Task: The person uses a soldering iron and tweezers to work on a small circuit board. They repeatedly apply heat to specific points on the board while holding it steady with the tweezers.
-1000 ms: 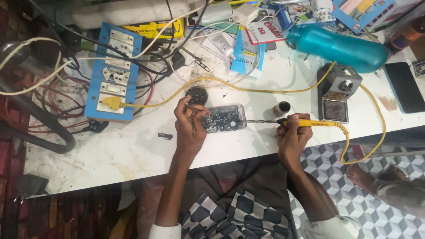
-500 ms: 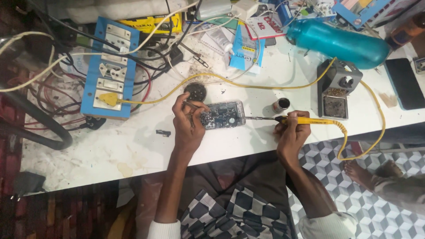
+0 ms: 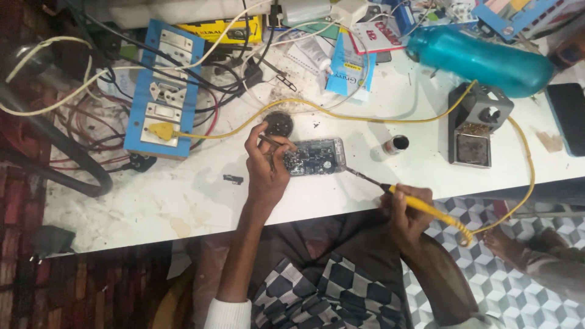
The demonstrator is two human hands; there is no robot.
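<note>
Yellow marks the tool in the head view: a soldering iron (image 3: 420, 207) with a yellow handle is gripped in the right hand (image 3: 407, 213), fingers closed round it like a pen, its dark tip reaching up and left to touch the right edge of an opened phone (image 3: 315, 156). The phone lies flat near the front of the white worktop (image 3: 152, 201), its circuit side up, probably so the board is open to the tip. The left hand (image 3: 268, 167) rests on the phone's left end, pinning it in place, and its fingers are pinched together on thin tweezers (image 3: 271, 146) angled toward the board; what the tweezers touch is too small to tell.

A yellow cord (image 3: 341, 116) runs from the iron's handle in a loop across the worktop to a yellow plug (image 3: 161, 130) seated in a blue switchboard (image 3: 163, 88) on the left. Just behind the left hand sits a small round dark tin (image 3: 279, 123), and right of the phone a little open bottle (image 3: 395, 145), both within easy reach. Further right stands a grey iron stand (image 3: 476, 125), and behind it a teal bottle (image 3: 481, 58) lies on its side. A dark phone (image 3: 570, 116) rests at the far right edge.
</note>
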